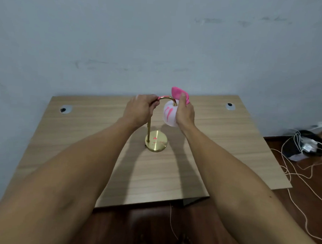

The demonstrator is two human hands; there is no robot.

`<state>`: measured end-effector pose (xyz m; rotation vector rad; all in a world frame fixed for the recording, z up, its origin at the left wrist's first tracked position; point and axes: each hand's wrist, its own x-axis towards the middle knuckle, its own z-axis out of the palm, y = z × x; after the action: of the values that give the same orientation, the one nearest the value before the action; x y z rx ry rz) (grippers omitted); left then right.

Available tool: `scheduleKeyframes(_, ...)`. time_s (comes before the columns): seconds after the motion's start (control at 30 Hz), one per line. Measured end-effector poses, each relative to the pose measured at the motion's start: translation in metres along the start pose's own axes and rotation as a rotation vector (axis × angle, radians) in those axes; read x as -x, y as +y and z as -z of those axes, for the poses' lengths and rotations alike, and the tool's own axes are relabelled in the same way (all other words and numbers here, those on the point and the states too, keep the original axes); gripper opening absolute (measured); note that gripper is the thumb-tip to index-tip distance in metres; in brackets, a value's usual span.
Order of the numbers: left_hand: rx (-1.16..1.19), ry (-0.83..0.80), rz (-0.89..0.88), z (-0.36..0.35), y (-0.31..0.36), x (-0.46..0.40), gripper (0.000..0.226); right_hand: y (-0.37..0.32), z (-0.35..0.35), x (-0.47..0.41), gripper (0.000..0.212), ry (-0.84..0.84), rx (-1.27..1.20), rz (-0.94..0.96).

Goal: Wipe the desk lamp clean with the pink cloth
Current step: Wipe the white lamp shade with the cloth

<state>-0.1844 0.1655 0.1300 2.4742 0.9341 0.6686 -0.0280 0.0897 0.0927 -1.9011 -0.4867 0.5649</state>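
A brass desk lamp stands in the middle of the wooden desk, with a round gold base, a thin stem and a curved neck. Its white shade carries pink marks and hangs at the right end of the neck. My left hand is closed around the top of the curved neck. My right hand presses the pink cloth against the right side and top of the shade. The cloth sticks up above my fingers; the rest of it is hidden behind my hand.
Two grey cable grommets sit in the desk's far corners. The desk stands against a pale blue wall. On the dark wooden floor to the right lie a tangle of white cables and a black object.
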Motion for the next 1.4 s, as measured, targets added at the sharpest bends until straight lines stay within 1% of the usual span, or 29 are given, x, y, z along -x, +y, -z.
scheduleKeyframes(0.03,0.002,-0.005,0.002,0.0,0.0,0.0,0.018,-0.002,0.001,-0.006,0.068,-0.008,-0.044,-0.092)
scheduleKeyframes(0.07,0.004,-0.008,0.006,0.001,-0.001,-0.001,0.018,-0.003,0.001,-0.01,0.07,-0.01,-0.071,-0.142)
scheduleKeyframes(0.1,0.008,-0.009,0.01,0.001,-0.001,-0.002,0.018,-0.003,-0.001,-0.008,0.069,0.002,-0.075,-0.142)
scheduleKeyframes(0.13,0.014,-0.009,0.013,0.001,-0.001,-0.002,0.018,-0.001,-0.003,-0.003,0.067,0.032,-0.067,-0.081)
scheduleKeyframes(0.23,0.036,-0.011,0.026,0.001,-0.001,-0.001,0.018,0.026,-0.015,0.027,0.059,0.126,0.004,0.296)
scheduleKeyframes(0.27,0.042,-0.013,0.028,0.001,-0.001,-0.001,0.019,0.038,-0.02,0.038,0.059,0.155,0.037,0.386)
scheduleKeyframes(0.33,0.047,-0.019,0.027,0.002,0.0,-0.001,0.019,0.056,-0.029,0.058,0.062,0.195,0.099,0.474)
scheduleKeyframes(0.43,0.05,-0.026,0.016,0.003,0.002,-0.001,0.02,0.067,-0.033,0.067,0.06,0.237,0.187,0.532)
scheduleKeyframes(0.53,0.06,-0.036,0.015,0.004,0.0,-0.002,0.019,0.052,-0.029,0.05,0.056,0.283,0.16,0.496)
scheduleKeyframes(0.6,0.072,-0.039,0.017,0.003,-0.001,-0.002,0.018,0.035,-0.023,0.03,0.049,0.249,0.149,0.421)
scheduleKeyframes(0.63,0.075,-0.042,0.017,0.003,-0.001,-0.002,0.018,0.024,-0.019,0.018,0.047,0.197,0.134,0.357)
scheduleKeyframes(0.67,0.074,-0.045,0.018,0.003,-0.001,-0.001,0.018,0.013,-0.013,0.007,0.048,0.133,0.108,0.253)
scheduleKeyframes(0.73,0.071,-0.048,0.023,0.003,-0.002,-0.001,0.019,-0.005,-0.002,-0.009,0.053,0.015,0.05,-0.001)
scheduleKeyframes(0.77,0.071,-0.05,0.03,0.002,-0.002,-0.002,0.019,-0.008,0.002,-0.012,0.056,-0.015,0.037,-0.075)
scheduleKeyframes(0.8,0.072,-0.053,0.037,0.002,-0.002,-0.002,0.019,-0.009,0.002,-0.011,0.058,-0.016,0.035,-0.09)
scheduleKeyframes(0.83,0.073,-0.055,0.041,0.002,-0.002,-0.002,0.018,-0.007,-0.001,-0.005,0.059,0.02,0.032,-0.039)
scheduleKeyframes(0.93,0.07,-0.049,0.041,0.002,-0.001,-0.002,0.018,0.02,-0.024,0.03,0.056,0.197,0.016,0.307)
scheduleKeyframes(0.97,0.066,-0.047,0.036,0.002,-0.001,-0.002,0.018,0.032,-0.033,0.044,0.057,0.246,0.02,0.395)
scheduleKeyframes(1.03,0.055,-0.046,0.029,0.003,-0.002,-0.003,0.018,0.051,-0.046,0.066,0.062,0.293,0.072,0.493)
scheduleKeyframes(1.07,0.053,-0.048,0.029,0.003,-0.003,-0.003,0.019,0.059,-0.049,0.074,0.065,0.286,0.126,0.518)
scheduleKeyframes(1.13,0.054,-0.056,0.023,0.003,-0.003,-0.003,0.019,0.068,-0.051,0.082,0.066,0.265,0.215,0.538)
scheduleKeyframes(1.17,0.056,-0.057,0.017,0.003,-0.003,-0.003,0.019,0.069,-0.05,0.081,0.065,0.273,0.216,0.532)
scheduleKeyframes(1.23,0.064,-0.058,0.007,0.003,-0.003,-0.004,0.018,0.06,-0.045,0.069,0.062,0.321,0.155,0.499)
scheduleKeyframes(1.3,0.072,-0.058,0.007,0.004,-0.003,-0.004,0.018,0.044,-0.037,0.049,0.052,0.335,0.08,0.467)
scheduleKeyframes(1.37,0.071,-0.064,0.012,0.004,-0.003,-0.004,0.018,0.027,-0.027,0.025,0.046,0.241,-0.007,0.384)
scheduleKeyframes(1.4,0.071,-0.067,0.014,0.004,-0.003,-0.004,0.018,0.018,-0.021,0.012,0.047,0.17,-0.056,0.277)
